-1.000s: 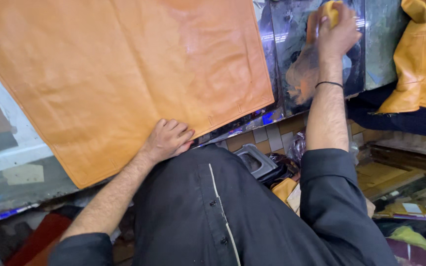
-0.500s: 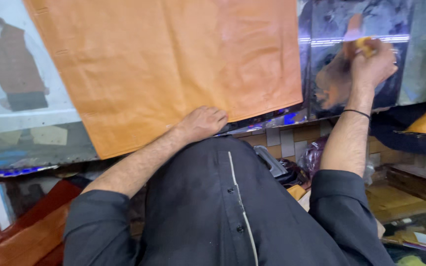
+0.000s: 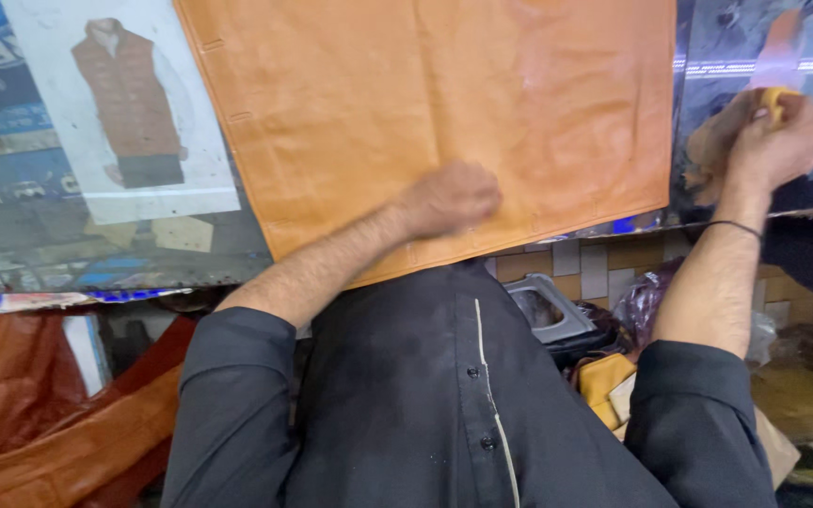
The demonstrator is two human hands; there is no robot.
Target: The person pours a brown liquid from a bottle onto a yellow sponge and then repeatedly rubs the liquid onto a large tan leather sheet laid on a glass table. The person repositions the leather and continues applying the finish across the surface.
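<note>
Since a second ago our view has swung left and down: the big sheet of tan leather [image 3: 425, 122] now fills the centre, and a printed picture of a brown vest [image 3: 129, 103] under the tabletop [image 3: 68, 245] glass has come into sight at left

Left hand [image 3: 451, 198] has slid from the sheet's lower left part toward its near edge, middle; it is blurred, so likely mid-stroke. Fingers look curled, knuckles up, pressing on the leather. We cannot tell whether anything is under the palm

Right hand [image 3: 773, 141] has drawn back from its far reach and now sits just off the sheet's right edge, over the dark glossy surface. It is clenched around a small yellow piece [image 3: 772, 102], perhaps a sponge or wax block; only its top shows above the fingers

Our reading: the work in hand seems to be on the leather surface, one hand steadying or smoothing, the other bringing the yellow piece closer

Pose: both forearms bare, black sleeves rolled to the elbow; left forearm runs diagonally up to the sheet, right forearm nearly upright, a thin dark band [image 3: 734, 227] on the wrist

Leather lies flat on the tabletop, near edge overhanging toward our black shirt [image 3: 406, 395]. More reddish-brown leather [image 3: 49, 433] heaped low at left
</note>
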